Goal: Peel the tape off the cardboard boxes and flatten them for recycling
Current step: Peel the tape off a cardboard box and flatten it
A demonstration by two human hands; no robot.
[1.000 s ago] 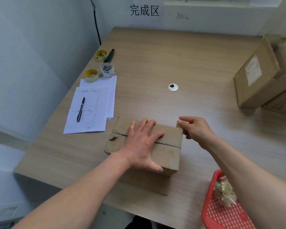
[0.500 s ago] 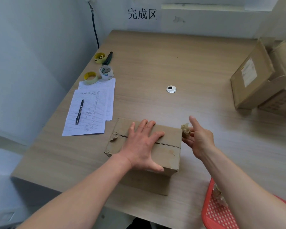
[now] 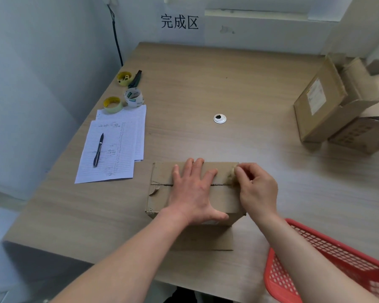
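Tape [image 3: 230, 176] seems thin and tearable, so my right hand [image 3: 257, 189] pinches its lifted end while my flat left hand [image 3: 194, 191] steadies the light cardboard box [image 3: 162, 171].

Left hand [image 3: 193, 191] flat on the cardboard box [image 3: 223, 197] — right hand [image 3: 257, 190] pinching tape [image 3: 230, 177] at its edge.

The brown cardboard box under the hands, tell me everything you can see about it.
The brown cardboard box is rectangular, worn, with a torn left corner. It lies near the front edge of the wooden table, its top flaps closed along a middle seam. The left hand presses flat on top. The right hand pinches a crumpled bit of tape at the seam's right end.
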